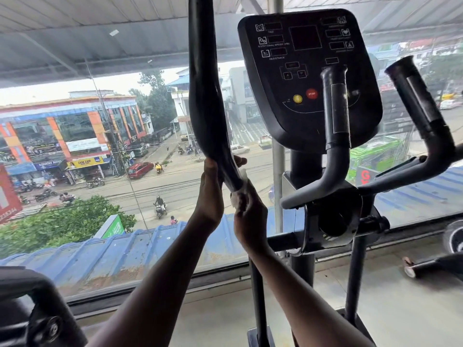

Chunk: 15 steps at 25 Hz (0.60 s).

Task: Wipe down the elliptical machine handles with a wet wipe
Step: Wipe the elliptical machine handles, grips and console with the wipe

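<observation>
Two forearms are reaching up to the long black handle beside the window.

The tall handle (205, 106), a stiff curved bar with a smooth, likely slick sheen, is being steadied by the left hand (210, 194), fingers curling round it. The right hand (249, 221) is pinching the wet wipe (239, 190), thin, limp and light, against the bar's lower end, left of the console (308, 78); best gripped bunched.
</observation>
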### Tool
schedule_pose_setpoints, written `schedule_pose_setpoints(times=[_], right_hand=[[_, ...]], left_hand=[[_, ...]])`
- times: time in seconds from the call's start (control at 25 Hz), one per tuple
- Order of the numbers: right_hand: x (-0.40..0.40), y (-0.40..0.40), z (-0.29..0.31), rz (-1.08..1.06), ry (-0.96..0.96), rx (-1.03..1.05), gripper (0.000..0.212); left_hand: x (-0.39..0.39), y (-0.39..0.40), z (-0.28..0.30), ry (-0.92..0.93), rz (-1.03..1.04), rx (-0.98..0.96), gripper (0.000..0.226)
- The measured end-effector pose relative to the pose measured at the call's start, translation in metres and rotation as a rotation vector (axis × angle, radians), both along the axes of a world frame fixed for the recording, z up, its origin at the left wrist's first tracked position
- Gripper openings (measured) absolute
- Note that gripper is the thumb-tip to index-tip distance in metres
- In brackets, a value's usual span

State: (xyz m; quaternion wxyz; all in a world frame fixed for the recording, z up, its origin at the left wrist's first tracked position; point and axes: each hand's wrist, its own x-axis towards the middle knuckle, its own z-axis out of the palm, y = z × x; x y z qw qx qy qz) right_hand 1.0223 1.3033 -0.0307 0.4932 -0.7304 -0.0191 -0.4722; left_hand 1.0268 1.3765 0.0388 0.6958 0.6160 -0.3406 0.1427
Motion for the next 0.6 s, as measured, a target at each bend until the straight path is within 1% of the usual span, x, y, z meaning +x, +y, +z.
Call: schedule_pose_setpoints(times=[0.08,0.12,0.24,0.28,0.32,0.36,0.4,0.44,0.48,0.56,0.6], right_hand=[[0.009,-0.008,-0.001,0.014,0.167,0.018,0.045],[0.012,-0.009,-0.001,0.013,0.215,0.022,0.042],[0.006,-0.002,-0.004,-0.059,0.179,-0.038,0.042],[0.006,-0.001,-0.008,-0.067,0.21,-0.059,0.044],[0.011,-0.005,-0.01,-0.066,0.289,-0.053,0.045],[0.012,-0.007,-0.007,-0.036,0.368,-0.012,0.045],[0.014,-0.006,-0.005,0.002,0.397,0.042,0.044],[0.015,-0.003,-0.007,0.02,0.387,0.078,0.041],[0.014,0.002,-0.009,0.01,0.361,0.082,0.038],[0.01,0.003,-0.012,0.05,0.372,0.078,0.034],[0.004,0.002,-0.012,0.08,0.393,0.106,0.032]], left_hand=[[0.001,0.0,0.0,-0.003,-0.002,-0.006,0.092],[0.001,0.0,-0.001,0.002,-0.002,-0.001,0.094],[0.002,-0.001,-0.001,0.022,0.008,0.012,0.098],[0.002,0.0,-0.002,0.029,0.007,0.006,0.096],[0.001,-0.001,-0.001,0.038,0.017,0.008,0.092],[0.0,-0.001,-0.001,0.049,0.016,0.011,0.088],[-0.001,0.0,-0.003,0.063,0.014,0.016,0.082],[-0.003,0.001,-0.006,0.068,0.005,0.02,0.073],[-0.005,0.004,-0.009,0.069,0.001,0.024,0.061],[-0.004,0.006,-0.023,0.084,0.022,0.053,0.039],[-0.001,0.005,-0.033,0.125,0.059,0.077,0.036]])
